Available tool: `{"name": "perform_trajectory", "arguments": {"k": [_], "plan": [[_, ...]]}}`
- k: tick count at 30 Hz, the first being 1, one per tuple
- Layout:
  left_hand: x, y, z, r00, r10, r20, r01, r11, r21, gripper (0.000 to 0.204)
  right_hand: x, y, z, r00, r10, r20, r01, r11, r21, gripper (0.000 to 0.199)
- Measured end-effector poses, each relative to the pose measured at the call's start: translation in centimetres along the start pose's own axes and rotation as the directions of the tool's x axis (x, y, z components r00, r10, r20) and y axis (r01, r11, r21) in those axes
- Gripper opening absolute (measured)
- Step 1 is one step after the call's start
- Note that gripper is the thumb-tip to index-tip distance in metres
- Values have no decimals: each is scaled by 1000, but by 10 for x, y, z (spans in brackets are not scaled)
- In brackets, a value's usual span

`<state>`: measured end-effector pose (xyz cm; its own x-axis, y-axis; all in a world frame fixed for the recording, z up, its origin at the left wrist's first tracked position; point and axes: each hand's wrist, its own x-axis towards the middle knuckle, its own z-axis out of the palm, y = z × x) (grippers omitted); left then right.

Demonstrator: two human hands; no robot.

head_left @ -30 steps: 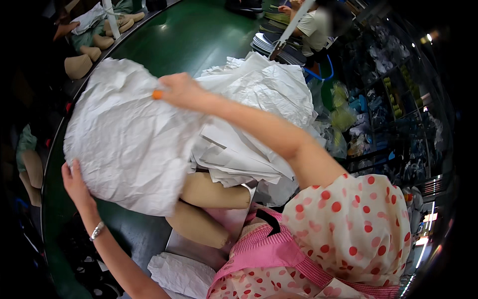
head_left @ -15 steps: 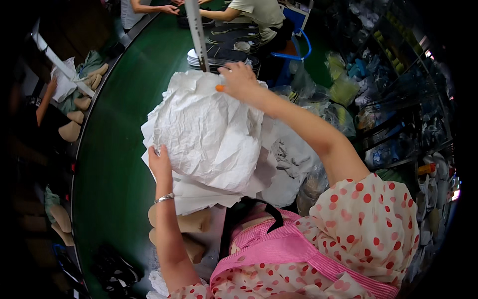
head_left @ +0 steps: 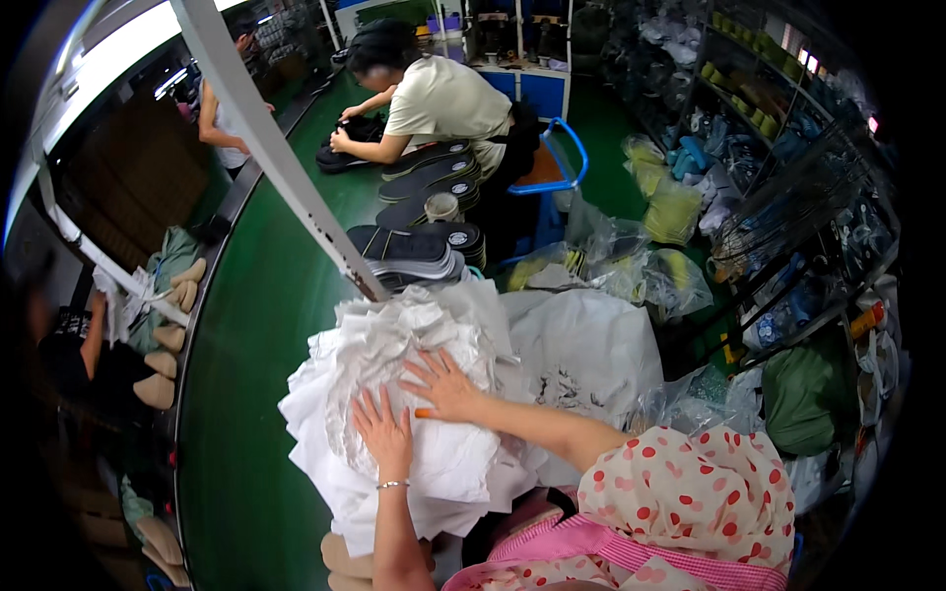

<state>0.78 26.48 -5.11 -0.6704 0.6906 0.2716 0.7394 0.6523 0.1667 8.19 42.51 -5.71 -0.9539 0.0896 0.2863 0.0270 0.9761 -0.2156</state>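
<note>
While the green table [head_left: 246,414] runs long, white sheets [head_left: 448,463] lie heaped by its right edge

Where the sheets end on the far side, dark soles [head_left: 419,212] stand stacked; beige foot-shaped forms [head_left: 347,557] show on the near side. Flat on the sheets, the left hand [head_left: 384,433], fingers spread, grips nothing; likewise the right hand [head_left: 443,389] beside it. A silvery bracelet [head_left: 392,484] rings the left wrist; an orange piece [head_left: 426,413] shows at the right thumb.

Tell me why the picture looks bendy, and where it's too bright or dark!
In the head view, the fisheye lens bows the left edge of the green table; corners go black; a bright patch at upper left looks washed out; left hand and right hand on the white papers look fairly clear.
</note>
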Motion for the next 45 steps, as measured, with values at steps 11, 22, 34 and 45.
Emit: {"name": "perform_trajectory", "arguments": {"k": [11,22,34,45], "plan": [[6,2,37,999,-54,3,54,997,-51,65,-3,13,27,998,45,-39,-42,997,69,64],[6,7,44,998,23,-55,-22,999,29,61,-4,3,23,989,115,-91,-92,968,233,55],[6,9,70,991,89,-105,-82,994,67,56,-173,30,-45,620,701,-351,-476,693,542,29],[4,-8,87,974,209,-90,-203,976,76,55,-368,160,246,555,832,-13,-792,523,-315,53]]}}
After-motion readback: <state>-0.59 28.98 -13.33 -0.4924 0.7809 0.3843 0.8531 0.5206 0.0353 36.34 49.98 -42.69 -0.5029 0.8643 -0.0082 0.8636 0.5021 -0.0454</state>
